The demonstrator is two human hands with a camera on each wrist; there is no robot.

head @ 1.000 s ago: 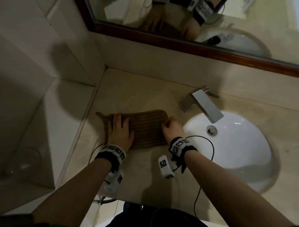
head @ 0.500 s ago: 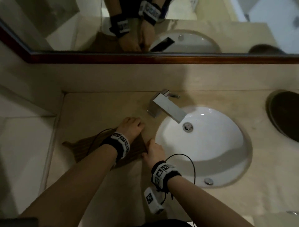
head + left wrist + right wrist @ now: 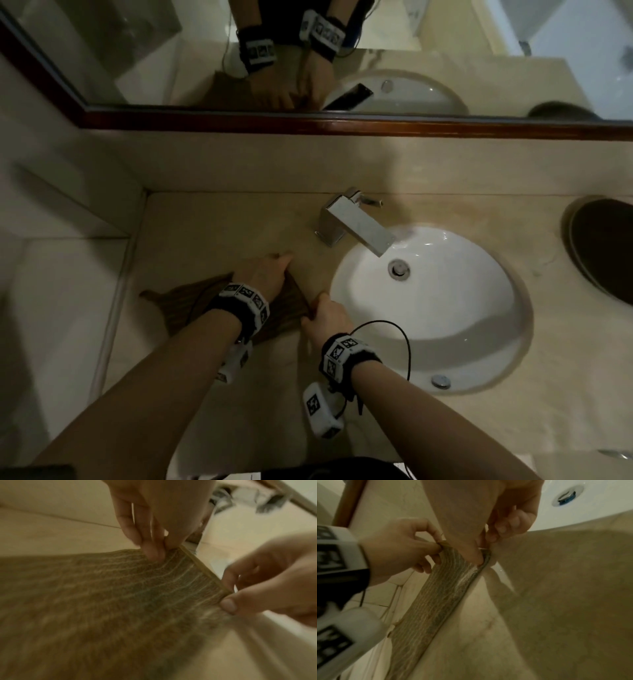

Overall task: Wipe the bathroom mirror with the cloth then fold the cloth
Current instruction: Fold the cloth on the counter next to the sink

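A brown ribbed cloth (image 3: 181, 303) lies on the beige counter (image 3: 212, 222), left of the sink. My left hand (image 3: 282, 262) pinches the cloth's far right corner. My right hand (image 3: 317, 308) pinches its near right corner, so the right edge is held between both hands. In the left wrist view the left fingers (image 3: 154, 551) nip the hemmed edge of the cloth (image 3: 111, 595), and the right hand (image 3: 229, 601) pinches the other end. The right wrist view shows the cloth (image 3: 436, 599) raised a little at that edge. The mirror (image 3: 445, 51) hangs above, in a dark wooden frame.
A white oval sink (image 3: 445, 308) lies just right of my hands, with a square chrome faucet (image 3: 356, 226) behind it. A dark round object (image 3: 603, 250) sits at the counter's right end. A tiled wall and ledge (image 3: 68, 274) bound the left side.
My left hand left its flat rest on the cloth and moved to the far right corner. My right hand stays at the right edge. The head view swung right.
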